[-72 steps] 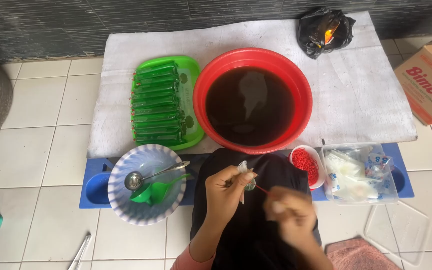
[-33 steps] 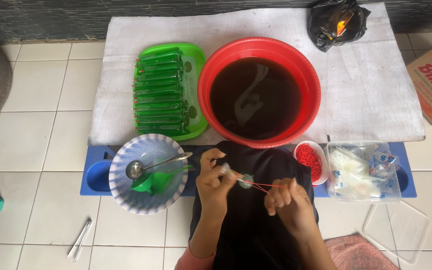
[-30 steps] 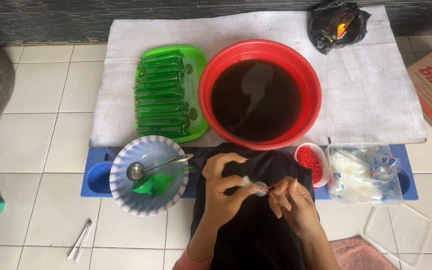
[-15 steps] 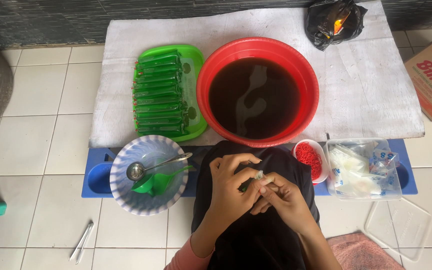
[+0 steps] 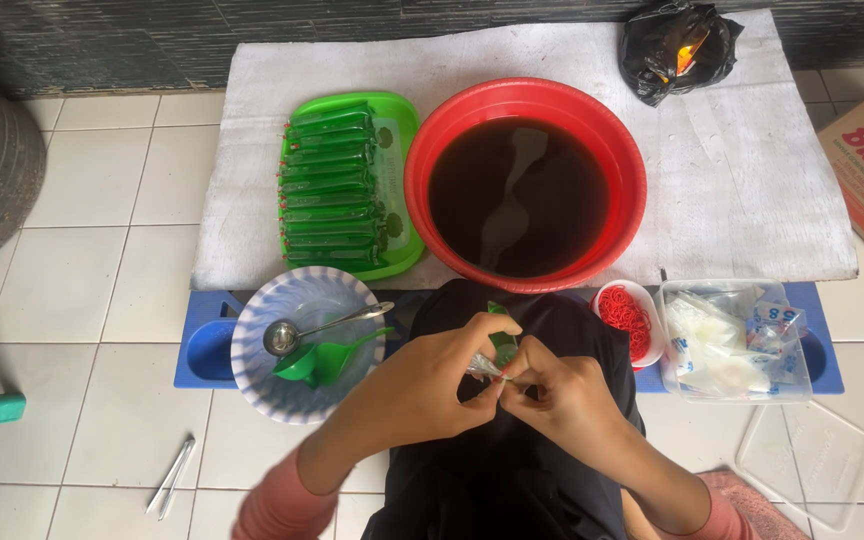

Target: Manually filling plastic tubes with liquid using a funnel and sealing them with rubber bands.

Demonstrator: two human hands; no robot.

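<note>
Both hands now meet over the lap: left hand (image 5: pixel 442 375) & right hand (image 5: pixel 552 390) pinch the twisted neck of a small green liquid-filled plastic pouch (image 5: pixel 497 352), fingers closed on it. Approx 1 s ago they were apart w/ a red band stretched between; that gap's gone. Big red round plastic basin (image 5: pixel 524 100) of dark liquid unmoved

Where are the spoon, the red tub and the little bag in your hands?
spoon (image 5: pixel 282 338), head view, on its round bowl.
red tub (image 5: pixel 430 150), head view, on its left rim.
little bag (image 5: pixel 482 366), head view, on the clear twisted top between both hands.
</note>
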